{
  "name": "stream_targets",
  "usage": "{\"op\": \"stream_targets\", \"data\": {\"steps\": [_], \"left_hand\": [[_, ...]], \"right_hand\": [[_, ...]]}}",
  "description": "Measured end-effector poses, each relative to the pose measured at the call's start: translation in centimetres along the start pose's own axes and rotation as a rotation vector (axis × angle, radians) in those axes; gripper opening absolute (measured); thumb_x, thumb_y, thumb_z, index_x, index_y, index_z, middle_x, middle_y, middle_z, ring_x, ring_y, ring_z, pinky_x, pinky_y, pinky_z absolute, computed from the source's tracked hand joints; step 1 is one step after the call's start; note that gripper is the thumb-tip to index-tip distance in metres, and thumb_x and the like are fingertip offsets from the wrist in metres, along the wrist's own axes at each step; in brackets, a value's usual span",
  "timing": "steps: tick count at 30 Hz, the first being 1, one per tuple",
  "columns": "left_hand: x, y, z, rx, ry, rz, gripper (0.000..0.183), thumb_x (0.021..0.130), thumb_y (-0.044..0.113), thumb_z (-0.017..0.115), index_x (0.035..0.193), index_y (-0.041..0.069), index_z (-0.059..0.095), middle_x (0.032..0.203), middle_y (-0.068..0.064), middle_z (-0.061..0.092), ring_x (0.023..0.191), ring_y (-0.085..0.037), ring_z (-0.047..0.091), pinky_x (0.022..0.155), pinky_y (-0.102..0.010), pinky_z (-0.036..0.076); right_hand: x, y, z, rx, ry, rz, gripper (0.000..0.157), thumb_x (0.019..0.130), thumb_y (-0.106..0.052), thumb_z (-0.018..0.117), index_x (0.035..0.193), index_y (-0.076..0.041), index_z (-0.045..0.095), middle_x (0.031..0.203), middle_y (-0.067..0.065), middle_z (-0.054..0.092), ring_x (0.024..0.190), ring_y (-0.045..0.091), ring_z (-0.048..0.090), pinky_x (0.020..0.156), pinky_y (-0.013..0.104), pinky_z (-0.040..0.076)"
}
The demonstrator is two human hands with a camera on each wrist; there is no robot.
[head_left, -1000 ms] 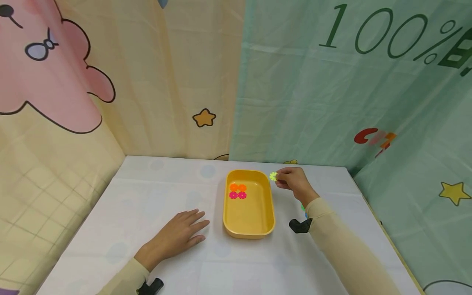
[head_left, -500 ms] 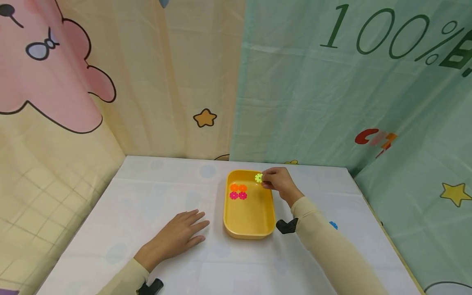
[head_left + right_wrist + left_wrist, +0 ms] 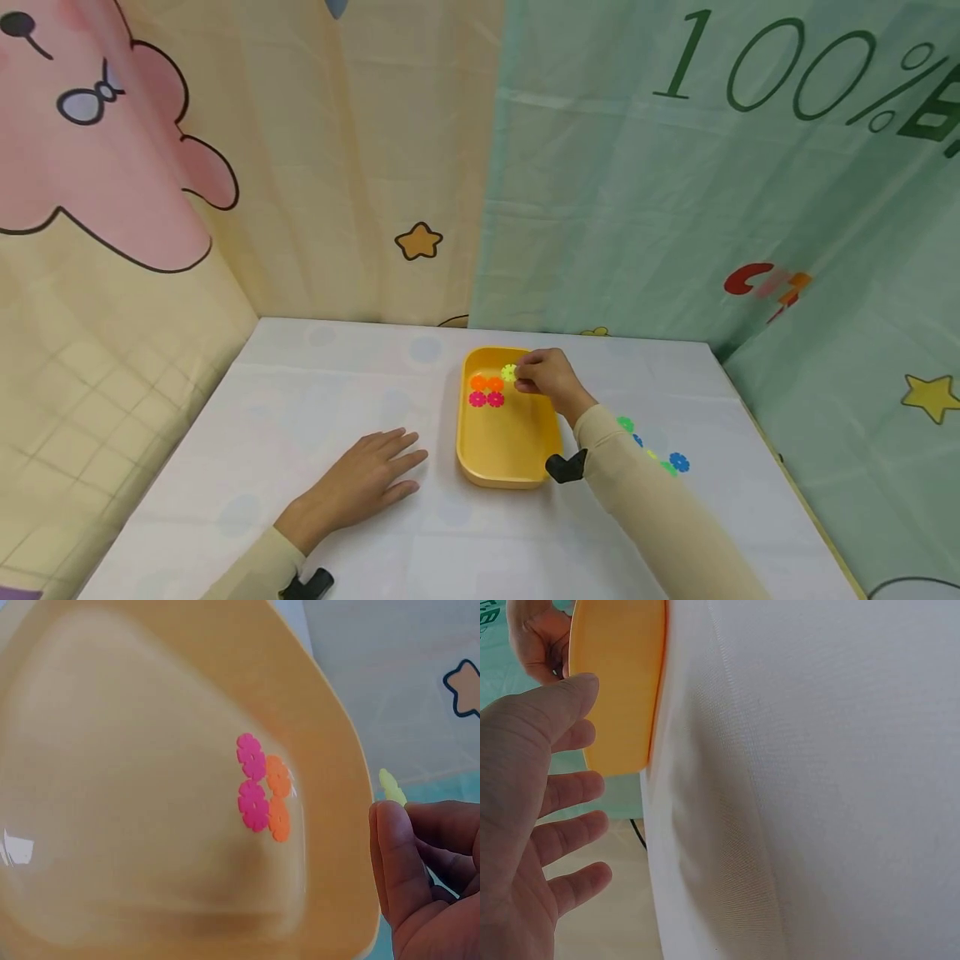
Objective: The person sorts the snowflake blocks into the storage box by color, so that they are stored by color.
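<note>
My right hand (image 3: 551, 379) pinches a yellow-green flower-shaped disc (image 3: 508, 372) between thumb and fingertips, over the far end of a yellow tray (image 3: 502, 458). In the right wrist view the disc (image 3: 390, 786) stands edge-on above the fingertips. Two orange flower discs (image 3: 486, 383) lie side by side in the tray, with two pink flower discs (image 3: 486, 400) in a row just nearer to me. My left hand (image 3: 367, 479) rests with spread fingers left of the tray, holding nothing.
Right of the tray, partly behind the right sleeve, lie several more flower discs: a green one (image 3: 626, 424), a blue one (image 3: 679, 462) and others. The white-covered table (image 3: 420, 558) ends at patterned curtains (image 3: 360, 167) behind and at the sides.
My right hand has carried the yellow-green disc leftward from beside the tray to over its far end. More loose discs show past the sleeve. The left hand has stayed put.
</note>
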State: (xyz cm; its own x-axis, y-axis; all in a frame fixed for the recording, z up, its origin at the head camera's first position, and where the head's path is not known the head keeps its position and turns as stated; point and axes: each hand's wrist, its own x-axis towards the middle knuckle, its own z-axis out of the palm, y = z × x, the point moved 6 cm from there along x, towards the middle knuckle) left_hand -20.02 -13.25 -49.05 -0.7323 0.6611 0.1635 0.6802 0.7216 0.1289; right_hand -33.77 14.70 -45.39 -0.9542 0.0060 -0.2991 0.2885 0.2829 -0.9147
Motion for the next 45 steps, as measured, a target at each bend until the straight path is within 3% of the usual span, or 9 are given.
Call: {"op": "stream_targets", "data": {"steps": [11,18,29,37,45], "left_hand": [[-0.1,0.1,0.0,-0.003,0.004,-0.001,0.046,0.098,0.041,0.067,0.138,0.018,0.065,0.146,-0.011,0.059,0.138,-0.034,0.051,0.110,-0.055,0.045],[-0.1,0.1,-0.2,0.002,0.007,0.004,0.046,0.098,0.041,0.067,0.137,0.017,0.066,0.145,-0.011,0.059,0.137,-0.035,0.052,0.108,-0.054,0.046],[-0.1,0.2,-0.5,-0.003,0.018,0.011,0.046,0.099,0.042,0.065,0.137,0.017,0.066,0.145,-0.011,0.060,0.136,-0.034,0.052,0.108,-0.054,0.046],[-0.2,0.2,-0.4,0.005,0.016,0.010,0.046,0.098,0.042,0.066,0.138,0.017,0.065,0.145,-0.010,0.060,0.137,-0.034,0.052,0.108,-0.054,0.046],[-0.1,0.2,-0.4,0.007,0.017,0.006,0.047,0.098,0.042,0.067,0.138,0.018,0.066,0.145,-0.010,0.059,0.137,-0.034,0.052,0.108,-0.054,0.047]], "right_hand": [[0.3,1.1,2.4,-0.070,-0.003,0.027,0.011,0.096,-0.003,0.068,0.105,0.003,0.069,0.095,0.015,0.065,0.075,0.024,0.070,0.074,0.030,0.063],[0.1,1.7,3.1,-0.143,-0.013,0.062,0.008,0.091,0.002,0.071,0.099,0.005,0.071,0.093,0.014,0.067,0.066,0.018,0.070,0.070,0.029,0.062],[0.0,2.3,3.9,-0.207,-0.010,0.102,0.006,0.091,0.003,0.071,0.097,0.004,0.071,0.090,0.013,0.066,0.066,0.019,0.069,0.077,0.034,0.063],[0.0,3.0,4.9,-0.256,-0.038,0.120,0.004,0.089,0.004,0.073,0.094,0.004,0.073,0.089,0.014,0.067,0.065,0.021,0.067,0.075,0.033,0.063],[0.2,3.5,5.8,-0.240,-0.057,0.161,0.007,0.089,0.006,0.071,0.097,0.005,0.072,0.087,0.013,0.066,0.065,0.020,0.069,0.073,0.031,0.063]]}}
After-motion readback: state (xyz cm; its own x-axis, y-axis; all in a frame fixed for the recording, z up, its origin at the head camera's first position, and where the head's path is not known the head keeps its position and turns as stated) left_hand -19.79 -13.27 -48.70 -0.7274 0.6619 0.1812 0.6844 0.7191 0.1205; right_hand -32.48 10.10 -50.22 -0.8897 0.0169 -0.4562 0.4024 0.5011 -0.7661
